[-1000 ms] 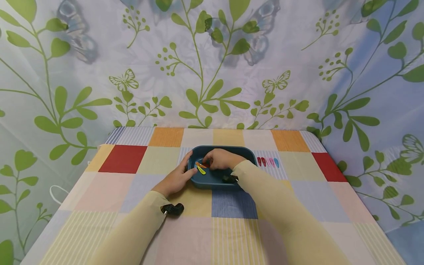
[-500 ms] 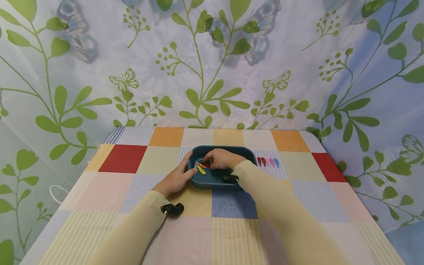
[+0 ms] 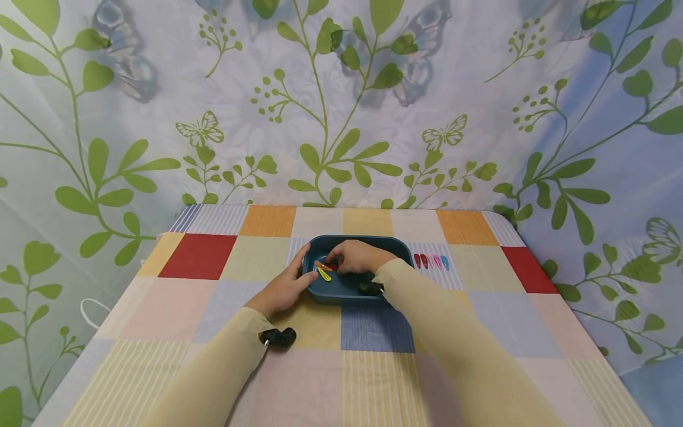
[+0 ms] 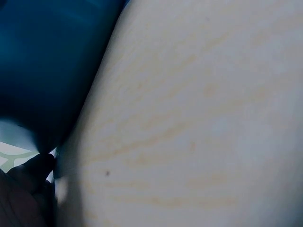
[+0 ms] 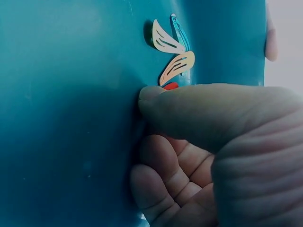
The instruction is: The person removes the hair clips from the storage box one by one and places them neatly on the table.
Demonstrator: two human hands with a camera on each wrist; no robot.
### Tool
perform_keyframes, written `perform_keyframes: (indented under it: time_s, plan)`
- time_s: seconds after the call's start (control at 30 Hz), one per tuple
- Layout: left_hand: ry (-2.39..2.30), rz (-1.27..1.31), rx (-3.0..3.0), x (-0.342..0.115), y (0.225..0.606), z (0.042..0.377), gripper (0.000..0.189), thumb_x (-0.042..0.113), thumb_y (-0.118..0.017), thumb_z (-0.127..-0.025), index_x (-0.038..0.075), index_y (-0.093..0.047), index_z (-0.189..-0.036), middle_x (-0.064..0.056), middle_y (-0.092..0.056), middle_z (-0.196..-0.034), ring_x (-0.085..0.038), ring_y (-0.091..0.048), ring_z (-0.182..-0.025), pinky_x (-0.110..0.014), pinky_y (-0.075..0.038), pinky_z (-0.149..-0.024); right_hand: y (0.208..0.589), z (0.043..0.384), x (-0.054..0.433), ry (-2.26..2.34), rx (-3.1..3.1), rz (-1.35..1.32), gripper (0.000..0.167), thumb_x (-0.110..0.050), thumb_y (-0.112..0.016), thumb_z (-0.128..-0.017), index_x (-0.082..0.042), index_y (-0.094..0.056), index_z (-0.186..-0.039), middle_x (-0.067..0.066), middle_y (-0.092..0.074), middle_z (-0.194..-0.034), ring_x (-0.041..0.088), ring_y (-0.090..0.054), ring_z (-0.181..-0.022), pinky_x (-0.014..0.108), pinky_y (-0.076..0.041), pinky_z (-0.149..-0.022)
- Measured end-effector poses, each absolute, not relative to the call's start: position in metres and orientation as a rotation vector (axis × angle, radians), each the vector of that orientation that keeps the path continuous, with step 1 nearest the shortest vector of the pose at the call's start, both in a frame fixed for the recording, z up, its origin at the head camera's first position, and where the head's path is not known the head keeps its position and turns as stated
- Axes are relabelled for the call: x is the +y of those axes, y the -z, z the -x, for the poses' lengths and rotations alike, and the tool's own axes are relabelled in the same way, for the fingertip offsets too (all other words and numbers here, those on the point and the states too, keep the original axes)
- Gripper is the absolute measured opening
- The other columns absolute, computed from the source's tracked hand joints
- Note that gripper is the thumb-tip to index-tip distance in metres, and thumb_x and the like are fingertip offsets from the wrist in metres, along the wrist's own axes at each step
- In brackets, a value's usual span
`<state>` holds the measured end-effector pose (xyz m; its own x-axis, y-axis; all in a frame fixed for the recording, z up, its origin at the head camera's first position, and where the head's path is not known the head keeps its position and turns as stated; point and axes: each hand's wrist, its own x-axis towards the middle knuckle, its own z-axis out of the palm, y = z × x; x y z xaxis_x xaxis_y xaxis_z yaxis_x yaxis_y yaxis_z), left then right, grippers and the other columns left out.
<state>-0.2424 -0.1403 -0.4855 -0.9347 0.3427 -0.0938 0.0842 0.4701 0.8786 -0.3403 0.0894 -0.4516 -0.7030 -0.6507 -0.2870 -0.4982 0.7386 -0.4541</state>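
A dark blue tray (image 3: pixel 347 299) sits on the table. Along its left wall my left hand (image 3: pixel 284 289) rests with fairly straight fingers, the thumb near the rim. My right hand (image 3: pixel 357 257) reaches inside the tray, fingers curled; in the right wrist view the thumb (image 5: pixel 189 109) covers most of a red snap hair clip (image 5: pixel 171 86), and a pinch there is partly hidden. Just beyond it lie an orange hair clip (image 5: pixel 178 67), a yellow hair clip (image 5: pixel 164 40), pale in this view, and a blue hair clip (image 5: pixel 180 32).
Right of the tray, several hair clips stand in a row on the cloth: red clips (image 3: pixel 424 261), pink clips (image 3: pixel 437 261) and a blue clip (image 3: pixel 445 262). A patchwork cloth (image 3: pixel 288 379) covers the table. Behind hangs a leaf-patterned curtain (image 3: pixel 341 107).
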Motion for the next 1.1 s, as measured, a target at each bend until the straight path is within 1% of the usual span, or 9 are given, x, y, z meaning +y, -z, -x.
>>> perform_keyframes:
  time_s: [0.17, 0.33, 0.63, 0.77, 0.87, 1.0, 1.1]
  plan:
    - [-1.46, -0.365, 2.457, -0.1409, 0.4854, 0.2425, 0.075, 0.04, -0.051, -0.11, 0.042, -0.004, -0.169, -0.014, -0.024, -0.174, -0.033, -0.023, -0.161, -0.06, -0.019, -0.13, 0.4504, 0.3393, 0.0879, 0.483, 2.508, 0.875, 0.04, -0.01, -0.077, -0.094, -0.015, -0.073, -0.133, -0.001, -0.076, -0.098, 0.012, -0.06, -0.074, 0.024, -0.049, -0.067]
    - [-1.451, -0.362, 2.463, -0.141, 0.4852, 0.2417, 0.075, 0.04, -0.051, -0.111, 0.041, -0.003, -0.169, -0.015, -0.024, -0.174, -0.035, -0.023, -0.161, -0.061, -0.019, -0.129, 0.449, 0.3377, 0.086, 0.465, 2.526, 0.867, 0.038, -0.006, -0.074, -0.093, -0.014, -0.075, -0.13, -0.001, -0.075, -0.094, 0.012, -0.058, -0.07, 0.025, -0.046, -0.063]
    - [-1.438, -0.365, 2.47, -0.1403, 0.4863, 0.2426, 0.076, 0.041, -0.05, -0.11, 0.041, -0.003, -0.169, -0.014, -0.023, -0.175, -0.035, -0.023, -0.161, -0.063, -0.018, -0.129, 0.4482, 0.3363, 0.0856, 0.439, 2.565, 0.838, 0.039, -0.004, -0.068, -0.094, -0.017, -0.075, -0.13, 0.001, -0.074, -0.102, 0.014, -0.06, -0.078, 0.026, -0.048, -0.067]
    - [-1.44, -0.368, 2.47, -0.1402, 0.4872, 0.2432, 0.076, 0.041, -0.051, -0.11, 0.041, -0.003, -0.169, -0.014, -0.025, -0.174, -0.035, -0.024, -0.161, -0.062, -0.018, -0.129, 0.4494, 0.3364, 0.0874, 0.457, 2.559, 0.859, 0.044, -0.001, -0.065, -0.094, -0.017, -0.073, -0.135, 0.001, -0.072, -0.097, 0.014, -0.058, -0.073, 0.026, -0.045, -0.063]
    - [-1.441, -0.373, 2.471, -0.14, 0.4874, 0.2434, 0.077, 0.042, -0.052, -0.11, 0.041, -0.003, -0.169, -0.015, -0.027, -0.173, -0.035, -0.026, -0.16, -0.061, -0.019, -0.129, 0.4497, 0.3366, 0.0885, 0.476, 2.548, 0.871, 0.048, -0.001, -0.064, -0.093, -0.017, -0.071, -0.138, 0.001, -0.071, -0.097, 0.013, -0.057, -0.071, 0.024, -0.043, -0.061]
    - [-1.435, -0.373, 2.478, -0.1398, 0.4879, 0.243, 0.077, 0.043, -0.051, -0.11, 0.041, -0.003, -0.169, -0.017, -0.03, -0.172, -0.036, -0.028, -0.159, -0.061, -0.021, -0.129, 0.4504, 0.338, 0.0898, 0.5, 2.543, 0.878, 0.046, -0.002, -0.064, -0.093, -0.016, -0.071, -0.137, 0.001, -0.071, -0.1, 0.013, -0.055, -0.071, 0.024, -0.043, -0.062]
    - [-1.435, -0.364, 2.486, -0.1397, 0.4882, 0.2428, 0.077, 0.042, -0.052, -0.11, 0.041, -0.004, -0.169, -0.016, -0.03, -0.172, -0.036, -0.028, -0.16, -0.061, -0.021, -0.129, 0.4496, 0.3392, 0.0918, 0.549, 2.543, 0.882, 0.043, -0.004, -0.064, -0.094, -0.015, -0.072, -0.135, 0.001, -0.07, -0.093, 0.013, -0.055, -0.068, 0.025, -0.044, -0.062]
